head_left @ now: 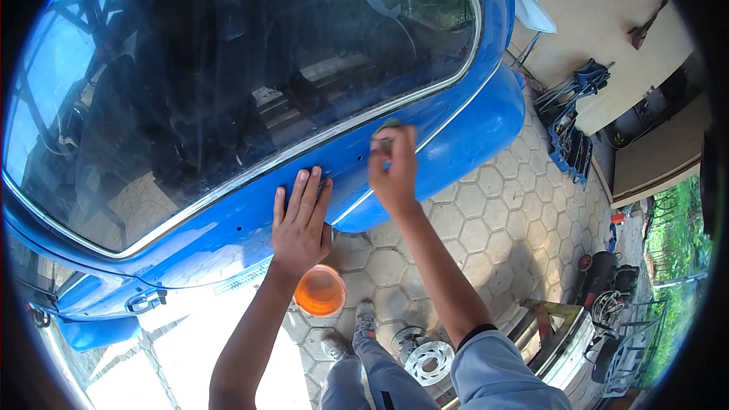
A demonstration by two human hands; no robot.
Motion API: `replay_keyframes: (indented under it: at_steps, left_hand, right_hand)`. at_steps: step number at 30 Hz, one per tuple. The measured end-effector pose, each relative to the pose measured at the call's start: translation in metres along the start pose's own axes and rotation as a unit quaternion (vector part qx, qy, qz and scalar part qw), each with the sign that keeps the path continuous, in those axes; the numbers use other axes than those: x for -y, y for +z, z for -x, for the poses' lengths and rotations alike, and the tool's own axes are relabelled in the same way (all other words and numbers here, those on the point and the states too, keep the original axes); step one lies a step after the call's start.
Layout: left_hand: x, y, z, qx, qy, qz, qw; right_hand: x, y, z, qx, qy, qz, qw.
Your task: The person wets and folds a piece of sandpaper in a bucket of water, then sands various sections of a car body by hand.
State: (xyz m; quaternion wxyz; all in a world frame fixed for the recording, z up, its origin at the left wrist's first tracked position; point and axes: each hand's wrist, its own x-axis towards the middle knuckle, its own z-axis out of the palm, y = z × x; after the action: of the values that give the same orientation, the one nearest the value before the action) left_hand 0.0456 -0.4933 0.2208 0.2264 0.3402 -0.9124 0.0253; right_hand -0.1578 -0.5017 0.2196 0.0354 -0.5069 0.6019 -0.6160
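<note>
A blue car body (478,133) with a large dark window (243,61) in a chrome trim spans the upper left. My left hand (302,224) lies on the blue panel below the window, fingers stretched out and holding nothing. To its right, my right hand (393,171) pinches a small greenish pad (389,125) against the panel just under the trim; the hand and pad are a little blurred. Small dark holes show in the panel near both hands.
An orange bucket (320,291) stands on hexagonal pavers (490,220) by my feet. A metal disc (418,364), a metal frame (547,319) and a black compressor (600,281) lie lower right. A blue tool box (569,144) and a leaning panel (607,45) are at the right.
</note>
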Motion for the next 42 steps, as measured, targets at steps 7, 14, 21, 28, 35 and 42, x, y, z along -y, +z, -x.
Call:
replay_keyframes:
  at_steps: [7,14,21,28,35,42]
  left_hand:
    - [-0.003,-0.007,0.001,0.025,-0.002,0.036,0.999]
    - [-0.003,-0.008,0.009,0.01,-0.017,0.048,0.999]
    - [0.016,-0.032,0.043,0.065,-0.038,-0.01,0.997]
    - [0.038,-0.009,0.114,0.063,-0.088,-0.08,0.991]
    - [0.03,-0.017,0.114,0.037,-0.13,-0.006,0.991]
    - [0.066,-0.045,0.171,0.031,-0.174,-0.047,0.983]
  right_hand:
    - [-0.036,-0.065,-0.04,-0.024,-0.021,0.077,0.997]
    - [0.011,-0.015,0.015,0.089,0.006,0.031,0.996]
    - [-0.022,-0.053,0.002,0.222,-0.211,0.167,0.937]
    - [-0.038,-0.018,0.027,-0.069,0.077,0.063,0.993]
    - [0.02,0.015,0.065,0.22,-0.24,0.083,0.942]
    - [-0.01,0.011,0.054,-0.09,0.009,0.012,0.996]
